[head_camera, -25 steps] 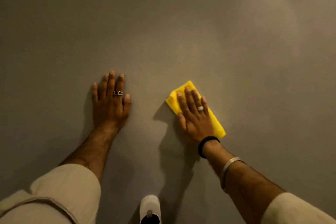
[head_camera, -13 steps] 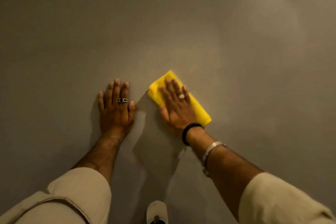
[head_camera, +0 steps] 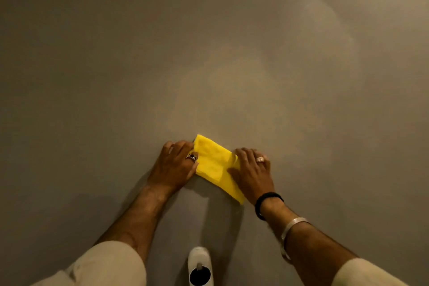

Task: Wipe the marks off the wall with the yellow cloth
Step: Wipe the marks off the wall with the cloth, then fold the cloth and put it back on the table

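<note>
Both of the person's arms reach forward against the plain grey-brown painted wall [head_camera: 116, 76], forearms bare below rolled cream sleeves [head_camera: 111, 262]. The left hand [head_camera: 174, 165] lies knuckles-up with its fingers curled, the fingertips touching the left edge of the folded bright yellow cloth [head_camera: 212, 162]. The right hand [head_camera: 253, 172] sits at the cloth's right side, fingers bent over it and thumb on the fabric, so its grip is closed on the cloth, pinning it to the wall. Whether the left grip actually pinches the fabric or only rests beside it, I cannot tell.

One cloth is in view, a single rectangle tilted so its upper corner points up-left and its lower corner runs down toward the right wrist. It sits between the two hands, flat on the wall, low in the middle of the view.

Each hand wears one ring: a dark-stoned ring [head_camera: 192, 157] on the left, a pale silver ring [head_camera: 260, 159] on the right. The right wrist carries two bands, a black band [head_camera: 267, 202] and a silver metal bangle [head_camera: 293, 225] further up. A single white rounded object with a dark opening [head_camera: 200, 267] shows at the bottom edge. Faint pale smudges [head_camera: 320, 25] cloud the wall at upper right.
</note>
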The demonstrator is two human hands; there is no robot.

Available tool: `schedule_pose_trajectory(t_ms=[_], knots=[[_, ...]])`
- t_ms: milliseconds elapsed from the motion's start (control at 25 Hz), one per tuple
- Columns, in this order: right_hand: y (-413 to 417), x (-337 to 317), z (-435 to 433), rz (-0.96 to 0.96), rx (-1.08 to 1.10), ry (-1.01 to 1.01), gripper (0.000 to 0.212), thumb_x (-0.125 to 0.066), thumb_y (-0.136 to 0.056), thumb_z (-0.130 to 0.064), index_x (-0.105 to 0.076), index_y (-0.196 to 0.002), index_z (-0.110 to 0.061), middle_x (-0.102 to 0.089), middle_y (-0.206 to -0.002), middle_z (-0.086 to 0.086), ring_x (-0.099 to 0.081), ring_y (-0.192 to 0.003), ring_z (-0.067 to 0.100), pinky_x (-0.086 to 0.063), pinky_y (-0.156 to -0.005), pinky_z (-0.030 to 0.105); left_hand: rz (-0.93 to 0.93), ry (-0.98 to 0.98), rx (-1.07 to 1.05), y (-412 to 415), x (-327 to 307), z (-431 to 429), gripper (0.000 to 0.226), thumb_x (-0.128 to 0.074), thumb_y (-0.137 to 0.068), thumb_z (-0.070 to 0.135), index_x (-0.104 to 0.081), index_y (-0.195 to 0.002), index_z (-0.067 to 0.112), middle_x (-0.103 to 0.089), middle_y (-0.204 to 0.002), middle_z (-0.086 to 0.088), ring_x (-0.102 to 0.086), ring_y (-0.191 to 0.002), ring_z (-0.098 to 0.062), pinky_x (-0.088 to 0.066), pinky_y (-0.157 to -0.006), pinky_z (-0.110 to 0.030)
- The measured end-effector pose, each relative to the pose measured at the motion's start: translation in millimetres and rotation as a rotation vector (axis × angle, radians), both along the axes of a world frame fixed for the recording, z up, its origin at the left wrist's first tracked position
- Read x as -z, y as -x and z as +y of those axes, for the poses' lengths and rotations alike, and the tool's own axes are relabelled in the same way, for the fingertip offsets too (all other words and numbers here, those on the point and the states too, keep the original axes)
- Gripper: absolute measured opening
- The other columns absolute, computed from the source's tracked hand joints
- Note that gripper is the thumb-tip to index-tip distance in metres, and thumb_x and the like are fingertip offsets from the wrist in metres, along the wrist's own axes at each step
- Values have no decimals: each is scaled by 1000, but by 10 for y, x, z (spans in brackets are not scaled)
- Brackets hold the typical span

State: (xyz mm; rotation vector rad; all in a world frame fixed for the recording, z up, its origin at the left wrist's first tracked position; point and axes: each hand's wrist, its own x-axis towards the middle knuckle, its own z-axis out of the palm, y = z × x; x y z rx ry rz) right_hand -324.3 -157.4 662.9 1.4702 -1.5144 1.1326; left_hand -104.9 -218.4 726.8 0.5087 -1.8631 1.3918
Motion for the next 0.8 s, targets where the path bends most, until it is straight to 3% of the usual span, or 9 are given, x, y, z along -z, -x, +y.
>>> schedule_pose_trajectory(t_ms=[80,160,240,280,400,480,560,800], knots=[[70,31,124,-74,71,-93,38,-62,-83,-32,-56,-117,-16,-63,-111,10,-54,-106,35,-24,-90,40,-26,6,-43,169,-51,118,23,-62,-74,21,-69,-96,16,-56,-122,-8,-44,-116,-26,-32,-90,-43],[119,33,231,-59,125,-182,25,-62,-84,-22,-60,-108,-13,-62,-106,13,-53,-101,36,-32,-86,42,-66,-121,-107,436,-4,281,58,-58,-69,17,-56,-127,16,-48,-140,-11,-40,-130,-28,-27,-101,-45],[236,139,415,-66,119,-204,23,-62,-81,-13,-59,-104,-10,-61,-106,15,-53,-98,38,-42,-81,43,-130,-263,-167,753,155,508,79,-56,-72,17,-32,-147,19,-50,-140,-10,-44,-129,-29,-23,-104,-45],[327,258,521,-80,94,-231,24,-62,-82,-11,-56,-105,-10,-60,-107,15,-54,-97,38,-44,-78,43,-164,-330,-185,922,285,619,78,-55,-77,16,-26,-149,19,-53,-134,-10,-48,-122,-29,-25,-102,-44],[649,737,872,-160,65,-403,22,-54,-90,-13,-46,-110,-11,-63,-106,15,-55,-90,36,-40,-70,38,-217,-562,-183,1375,789,823,51,-46,-90,16,-40,-140,20,-54,-126,-7,-51,-114,-29,-35,-93,-41],[821,1127,1057,-153,105,-558,32,-49,-93,-14,-40,-124,-15,-66,-107,14,-59,-89,36,-44,-69,38,-232,-700,-179,1589,1250,876,38,-46,-91,18,-51,-129,21,-54,-124,-6,-50,-115,-29,-37,-91,-39],[921,1611,1199,-97,133,-730,40,-46,-93,-14,-40,-133,-21,-66,-114,10,-61,-94,34,-48,-76,39,-275,-811,-169,1703,1849,924,36,-49,-89,17,-54,-125,21,-54,-122,-6,-51,-114,-29,-38,-91,-39],[662,3191,1393,-61,51,-1113,34,-48,-93,-15,-50,-125,-24,-66,-112,7,-60,-97,31,-45,-83,38,-361,-1149,-184,1301,3716,1090,36,-48,-91,16,-53,-126,22,-53,-123,-5,-51,-115,-27,-40,-88,-38]])
